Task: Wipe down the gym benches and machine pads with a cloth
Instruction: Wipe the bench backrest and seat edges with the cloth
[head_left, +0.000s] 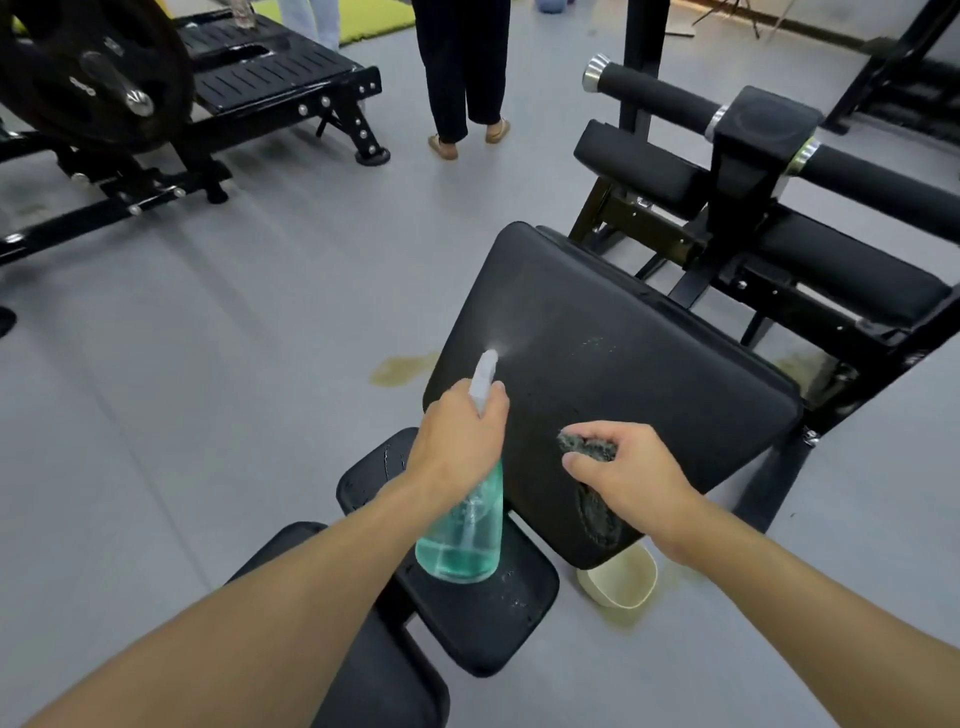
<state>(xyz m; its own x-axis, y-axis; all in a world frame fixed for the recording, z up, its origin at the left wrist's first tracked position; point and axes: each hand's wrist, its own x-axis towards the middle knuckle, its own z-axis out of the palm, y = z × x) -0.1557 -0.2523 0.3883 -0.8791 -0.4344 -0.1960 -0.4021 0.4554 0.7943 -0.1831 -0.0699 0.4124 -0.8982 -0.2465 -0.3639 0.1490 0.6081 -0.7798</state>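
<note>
left hand (457, 431) grips spray bottle (462, 535) | right hand (623, 467) holds cloth (587, 447)

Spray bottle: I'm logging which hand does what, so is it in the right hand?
No, the left hand grips the spray bottle, while the right hand holds the dark cloth.

The large pad (613, 364) is lying at the centre. Over its near left edge the left hand (457, 431) is holding the spray bottle (465, 530). Just to its right, the right hand (623, 467) is holding the cloth (587, 447) over the pad's near corner. A smaller pad (467, 618) is sitting below the bottle, nearer the viewer. A bowl (618, 577) is resting on the floor (208, 364) beneath the large pad's near corner. Roller pads (649, 93) are sitting behind the large pad, to the right. A plate-loaded machine (88, 73) is standing at the far left, and a person (462, 67) is standing at the back, well apart.
</note>
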